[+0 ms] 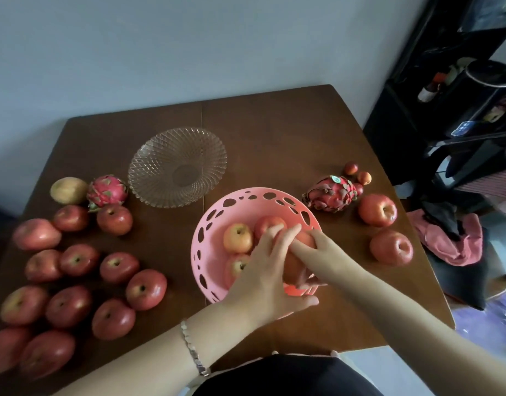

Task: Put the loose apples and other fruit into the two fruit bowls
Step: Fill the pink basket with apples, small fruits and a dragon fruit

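L hand [264,270] + R hand [321,254] over pink bowl [247,195] | fingers spread, cupping apple [296,265]

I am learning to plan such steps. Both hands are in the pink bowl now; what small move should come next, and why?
Probably let go and lift both hands out. The left hand and right hand lie together on an apple already low inside the pink bowl, among other apples.
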The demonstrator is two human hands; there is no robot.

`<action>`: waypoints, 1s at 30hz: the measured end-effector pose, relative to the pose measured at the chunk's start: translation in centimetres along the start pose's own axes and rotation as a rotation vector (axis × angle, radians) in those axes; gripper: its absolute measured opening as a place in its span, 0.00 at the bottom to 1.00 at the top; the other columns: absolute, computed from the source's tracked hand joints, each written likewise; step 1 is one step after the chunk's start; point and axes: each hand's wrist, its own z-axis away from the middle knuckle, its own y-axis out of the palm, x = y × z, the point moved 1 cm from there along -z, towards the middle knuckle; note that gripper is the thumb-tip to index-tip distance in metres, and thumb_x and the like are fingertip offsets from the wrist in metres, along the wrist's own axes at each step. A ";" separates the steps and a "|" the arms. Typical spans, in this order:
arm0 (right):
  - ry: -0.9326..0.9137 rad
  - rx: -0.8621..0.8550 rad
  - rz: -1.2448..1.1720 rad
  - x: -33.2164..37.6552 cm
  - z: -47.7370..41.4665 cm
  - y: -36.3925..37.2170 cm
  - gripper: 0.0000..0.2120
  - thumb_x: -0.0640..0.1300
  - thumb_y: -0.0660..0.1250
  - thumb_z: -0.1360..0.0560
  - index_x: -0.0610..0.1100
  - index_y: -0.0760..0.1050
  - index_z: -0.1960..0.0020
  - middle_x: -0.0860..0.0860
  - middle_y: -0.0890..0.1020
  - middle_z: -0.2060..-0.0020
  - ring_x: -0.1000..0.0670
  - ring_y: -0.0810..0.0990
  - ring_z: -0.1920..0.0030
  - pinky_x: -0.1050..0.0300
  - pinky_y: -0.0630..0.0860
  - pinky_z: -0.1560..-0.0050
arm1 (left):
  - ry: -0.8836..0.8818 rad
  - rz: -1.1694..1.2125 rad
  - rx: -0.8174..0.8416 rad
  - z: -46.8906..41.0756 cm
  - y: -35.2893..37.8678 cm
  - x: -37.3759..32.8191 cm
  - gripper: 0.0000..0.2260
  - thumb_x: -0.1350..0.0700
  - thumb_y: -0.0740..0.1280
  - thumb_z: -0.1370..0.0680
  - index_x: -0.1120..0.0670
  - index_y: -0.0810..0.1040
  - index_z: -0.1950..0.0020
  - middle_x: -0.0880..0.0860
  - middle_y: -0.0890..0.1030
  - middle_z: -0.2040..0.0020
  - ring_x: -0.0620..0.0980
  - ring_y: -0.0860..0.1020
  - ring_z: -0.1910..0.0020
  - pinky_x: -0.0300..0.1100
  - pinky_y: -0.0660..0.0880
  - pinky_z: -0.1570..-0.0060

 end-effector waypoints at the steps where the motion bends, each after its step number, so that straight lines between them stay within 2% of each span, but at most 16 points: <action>1: 0.030 0.046 -0.005 0.2 -0.2 1.2 0.30 0.58 0.63 0.33 0.42 0.67 0.37 0.42 0.81 0.52 0.45 0.83 0.59 0.51 0.81 0.60 | -0.078 0.028 -0.058 0.0 -0.3 0.5 0.43 0.42 0.74 0.38 0.38 0.51 0.31 0.41 0.55 0.30 0.37 0.57 0.34 0.32 0.61 0.41; 2: 0.055 0.087 0.011 0.3 -0.4 2.1 0.30 0.58 0.61 0.31 0.41 0.66 0.35 0.41 0.79 0.48 0.44 0.82 0.54 0.50 0.80 0.53 | -0.174 0.064 -0.097 -0.1 -0.8 1.1 0.41 0.42 0.75 0.40 0.41 0.56 0.33 0.43 0.58 0.32 0.41 0.62 0.35 0.36 0.66 0.40; 3: 0.068 0.137 0.003 0.4 -0.5 2.8 0.28 0.58 0.60 0.29 0.42 0.67 0.35 0.42 0.78 0.46 0.45 0.80 0.52 0.49 0.79 0.50 | -0.261 0.105 -0.113 -0.2 -1.4 1.8 0.38 0.44 0.76 0.41 0.44 0.63 0.35 0.48 0.63 0.34 0.45 0.67 0.37 0.41 0.71 0.41; 5: 0.052 0.223 -0.079 0.7 -0.6 3.3 0.15 0.54 0.60 0.26 0.46 0.72 0.44 0.45 0.78 0.51 0.48 0.80 0.58 0.55 0.81 0.59 | -0.366 0.156 -0.129 -0.8 -2.9 3.4 0.32 0.45 0.77 0.44 0.49 0.72 0.43 0.53 0.72 0.41 0.51 0.75 0.44 0.46 0.76 0.47; 6: 0.027 0.228 -0.071 0.7 -0.6 3.2 0.09 0.52 0.61 0.25 0.48 0.74 0.51 0.48 0.79 0.56 0.51 0.80 0.62 0.60 0.80 0.64 | -0.408 0.156 -0.131 -1.1 -3.6 4.3 0.31 0.45 0.78 0.45 0.49 0.74 0.44 0.53 0.73 0.44 0.50 0.76 0.46 0.46 0.76 0.48; 7: 0.005 0.211 -0.039 0.7 -0.7 3.0 0.07 0.50 0.61 0.25 0.49 0.75 0.56 0.49 0.79 0.59 0.53 0.79 0.65 0.64 0.78 0.68 | -0.453 0.139 -0.127 -1.3 -4.3 5.2 0.32 0.45 0.78 0.45 0.49 0.74 0.45 0.52 0.73 0.45 0.49 0.76 0.47 0.45 0.75 0.47; 9: -0.015 0.158 0.010 -0.1 -1.5 2.4 0.08 0.46 0.62 0.25 0.48 0.77 0.60 0.49 0.79 0.62 0.53 0.77 0.65 0.67 0.76 0.68 | -0.533 0.065 -0.090 -1.8 -5.4 6.8 0.30 0.42 0.77 0.44 0.48 0.74 0.46 0.52 0.74 0.46 0.50 0.77 0.50 0.47 0.76 0.49; 12: -0.007 0.125 0.043 -1.4 -2.1 1.8 0.07 0.44 0.63 0.26 0.50 0.77 0.61 0.50 0.79 0.64 0.54 0.77 0.66 0.66 0.75 0.68 | -0.611 -0.157 0.017 -2.2 -5.5 8.3 0.28 0.37 0.71 0.40 0.49 0.71 0.46 0.52 0.75 0.48 0.55 0.77 0.50 0.45 0.74 0.56; 15: -0.022 0.101 0.078 -2.7 -2.3 0.8 0.07 0.43 0.64 0.28 0.53 0.77 0.61 0.51 0.80 0.64 0.53 0.79 0.64 0.63 0.76 0.66 | -0.666 -0.268 0.063 -2.1 -4.4 9.2 0.25 0.38 0.66 0.34 0.50 0.69 0.44 0.54 0.77 0.47 0.58 0.76 0.47 0.43 0.68 0.57; 18: -0.073 -0.016 0.120 -3.7 -2.6 -0.9 0.05 0.43 0.65 0.29 0.49 0.78 0.55 0.49 0.81 0.62 0.48 0.81 0.61 0.53 0.79 0.57 | -0.631 -0.384 0.047 -2.2 -4.2 9.3 0.25 0.38 0.63 0.31 0.53 0.70 0.42 0.56 0.77 0.47 0.59 0.75 0.47 0.44 0.68 0.58; 19: -0.105 -0.079 0.156 -4.0 -2.8 -1.6 0.07 0.43 0.64 0.29 0.48 0.77 0.52 0.49 0.81 0.61 0.47 0.80 0.60 0.53 0.78 0.56 | -0.571 -0.476 0.045 -2.3 -4.2 9.2 0.24 0.39 0.62 0.30 0.55 0.71 0.43 0.56 0.77 0.46 0.58 0.73 0.46 0.45 0.68 0.57; 22: -0.236 -0.283 0.293 -4.9 -3.3 -4.0 0.09 0.43 0.64 0.29 0.48 0.78 0.49 0.51 0.80 0.56 0.51 0.77 0.57 0.63 0.71 0.61 | -0.416 -0.659 0.105 -2.7 -3.9 8.9 0.19 0.44 0.59 0.25 0.56 0.72 0.42 0.57 0.73 0.41 0.57 0.69 0.43 0.47 0.70 0.50; 23: -0.271 -0.359 0.341 -5.2 -3.4 -4.7 0.10 0.43 0.64 0.29 0.47 0.78 0.48 0.50 0.80 0.54 0.51 0.77 0.55 0.63 0.70 0.59 | -0.400 -0.673 0.142 -2.7 -3.8 9.0 0.18 0.45 0.58 0.24 0.55 0.71 0.40 0.57 0.71 0.39 0.57 0.68 0.43 0.48 0.70 0.48; 25: -0.284 -0.534 0.475 -6.1 -4.0 -6.4 0.12 0.42 0.65 0.28 0.45 0.77 0.45 0.46 0.76 0.47 0.47 0.75 0.47 0.58 0.70 0.51 | -0.393 -0.677 0.226 -2.5 -3.5 9.0 0.22 0.43 0.58 0.24 0.52 0.67 0.34 0.56 0.67 0.36 0.58 0.66 0.39 0.48 0.69 0.44; 27: -0.152 -0.646 0.683 -7.4 -4.7 -8.2 0.18 0.44 0.65 0.28 0.46 0.73 0.38 0.42 0.70 0.39 0.41 0.67 0.38 0.49 0.66 0.40 | -0.370 -0.706 0.289 -2.1 -3.2 9.0 0.28 0.40 0.60 0.26 0.49 0.60 0.29 0.56 0.64 0.34 0.59 0.65 0.37 0.49 0.66 0.40; 30: 0.123 -0.594 0.842 -9.1 -6.3 -9.8 0.28 0.44 0.65 0.29 0.51 0.61 0.30 0.38 0.59 0.33 0.36 0.58 0.34 0.43 0.59 0.33 | -0.329 -0.767 0.337 -1.9 -3.4 9.1 0.31 0.42 0.62 0.28 0.48 0.56 0.28 0.56 0.64 0.34 0.59 0.65 0.39 0.48 0.66 0.41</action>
